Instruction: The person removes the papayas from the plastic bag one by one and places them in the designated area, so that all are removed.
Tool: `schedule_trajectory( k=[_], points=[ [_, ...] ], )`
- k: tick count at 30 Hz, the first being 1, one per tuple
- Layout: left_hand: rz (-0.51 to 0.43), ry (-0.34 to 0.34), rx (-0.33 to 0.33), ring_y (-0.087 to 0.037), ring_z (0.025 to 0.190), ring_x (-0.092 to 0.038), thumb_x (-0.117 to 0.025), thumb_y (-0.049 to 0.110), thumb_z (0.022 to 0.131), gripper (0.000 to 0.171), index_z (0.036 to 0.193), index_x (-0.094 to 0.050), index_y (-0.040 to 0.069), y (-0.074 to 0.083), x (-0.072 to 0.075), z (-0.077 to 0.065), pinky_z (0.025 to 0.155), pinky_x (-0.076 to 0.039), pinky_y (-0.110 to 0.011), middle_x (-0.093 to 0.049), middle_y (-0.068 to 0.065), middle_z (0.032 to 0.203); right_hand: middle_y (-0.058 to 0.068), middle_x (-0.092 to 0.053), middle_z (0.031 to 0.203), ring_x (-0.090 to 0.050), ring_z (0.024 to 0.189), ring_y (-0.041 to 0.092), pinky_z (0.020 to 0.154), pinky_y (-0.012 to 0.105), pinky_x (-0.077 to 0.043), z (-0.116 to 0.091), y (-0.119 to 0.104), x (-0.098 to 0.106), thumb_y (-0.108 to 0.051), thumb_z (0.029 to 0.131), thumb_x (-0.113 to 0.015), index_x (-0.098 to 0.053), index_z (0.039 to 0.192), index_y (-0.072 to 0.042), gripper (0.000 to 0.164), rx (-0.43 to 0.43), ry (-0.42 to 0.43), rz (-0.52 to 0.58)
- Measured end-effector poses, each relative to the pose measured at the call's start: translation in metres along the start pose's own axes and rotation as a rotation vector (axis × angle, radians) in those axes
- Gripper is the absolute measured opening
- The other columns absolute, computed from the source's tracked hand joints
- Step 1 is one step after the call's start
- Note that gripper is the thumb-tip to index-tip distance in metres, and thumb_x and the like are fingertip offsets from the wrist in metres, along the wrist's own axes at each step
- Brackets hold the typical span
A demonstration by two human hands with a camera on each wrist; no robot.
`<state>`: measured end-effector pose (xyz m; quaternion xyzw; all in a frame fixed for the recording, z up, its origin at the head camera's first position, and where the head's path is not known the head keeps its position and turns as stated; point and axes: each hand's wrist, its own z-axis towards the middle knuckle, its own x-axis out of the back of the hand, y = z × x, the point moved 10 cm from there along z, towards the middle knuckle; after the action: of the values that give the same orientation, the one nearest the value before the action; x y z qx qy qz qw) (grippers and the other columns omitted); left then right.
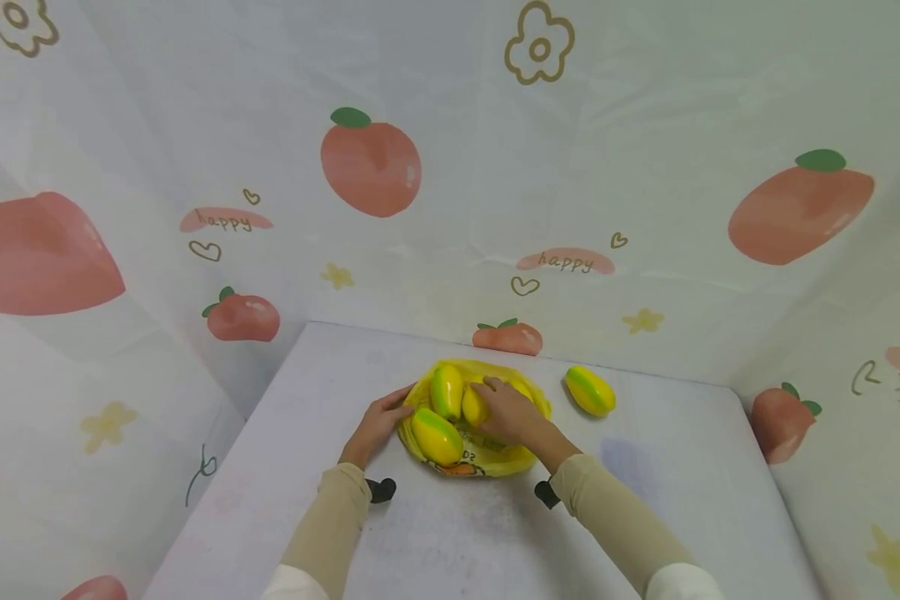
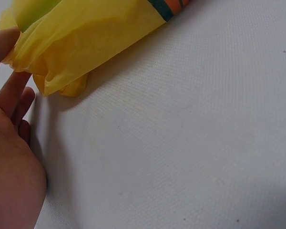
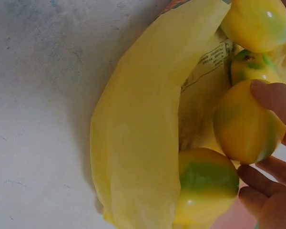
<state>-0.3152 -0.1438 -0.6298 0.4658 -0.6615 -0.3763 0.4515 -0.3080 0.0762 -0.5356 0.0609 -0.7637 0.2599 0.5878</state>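
A yellow plastic bag (image 1: 504,467) lies on the table with its mouth spread open, holding several glossy yellow-green mangoes, such as the front-left mango (image 1: 438,437). At the bag's left rim is my left hand (image 1: 375,429); in the left wrist view its thumb (image 2: 4,44) and fingers pinch the plastic edge. My right hand (image 1: 512,414) reaches inside the bag and grips a mango (image 3: 245,124) between thumb and fingers. Another mango (image 3: 207,183) lies right beside those fingertips. Part of the gripped mango is hidden by the hand in the head view.
One more mango (image 1: 590,391) lies on the white table (image 1: 450,550) to the right of the bag. Behind and at both sides hangs a white cloth (image 1: 450,275) printed with fruit and flowers. Dark straps (image 1: 381,490) show by the wrists.
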Motion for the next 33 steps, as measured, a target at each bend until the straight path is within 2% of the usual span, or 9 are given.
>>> schedule_trajectory(
  k=[10, 17, 23, 33],
  points=[
    [0.014, 0.005, 0.0, -0.032, 0.156, -0.03, -0.062, 0.031, 0.099, 0.048, 0.146, -0.057, 0.029, 0.001, 0.001, -0.003, 0.129, -0.018, -0.059, -0.046, -0.002, 0.161, 0.02, -0.041, 0.16, -0.048, 0.143, 0.037, 0.12, 0.051, -0.043, -0.008, 0.001, 0.012, -0.029, 0.091, -0.077, -0.044, 0.153, -0.01, 0.072, 0.02, 0.05, 0.049],
    [0.013, 0.005, -0.005, -0.031, 0.157, -0.029, -0.062, 0.03, 0.098, 0.049, 0.146, -0.057, 0.029, 0.0, 0.0, -0.001, 0.13, -0.017, -0.058, -0.046, -0.001, 0.161, 0.022, -0.042, 0.158, -0.047, 0.143, 0.038, 0.119, 0.052, -0.043, -0.017, 0.0, 0.026, -0.027, 0.089, -0.079, -0.045, 0.152, -0.009, 0.074, 0.061, 0.126, 0.068],
    [-0.001, 0.003, 0.003, -0.032, 0.157, -0.027, -0.063, 0.03, 0.098, 0.049, 0.146, -0.057, 0.03, -0.004, -0.001, -0.001, 0.13, -0.016, -0.059, -0.045, -0.001, 0.162, 0.017, -0.04, 0.161, -0.047, 0.143, 0.037, 0.118, 0.052, -0.044, -0.021, 0.001, 0.037, -0.028, 0.089, -0.08, -0.044, 0.154, -0.013, 0.076, 0.059, 0.185, 0.08],
    [0.001, 0.003, -0.006, -0.03, 0.157, -0.028, -0.063, 0.03, 0.098, 0.048, 0.146, -0.057, 0.03, -0.003, 0.0, 0.0, 0.13, -0.017, -0.057, -0.046, 0.0, 0.161, 0.019, -0.039, 0.161, -0.047, 0.143, 0.039, 0.119, 0.054, -0.043, -0.031, 0.01, 0.05, -0.028, 0.089, -0.08, -0.042, 0.155, -0.011, 0.078, 0.056, 0.257, 0.101]
  ],
)
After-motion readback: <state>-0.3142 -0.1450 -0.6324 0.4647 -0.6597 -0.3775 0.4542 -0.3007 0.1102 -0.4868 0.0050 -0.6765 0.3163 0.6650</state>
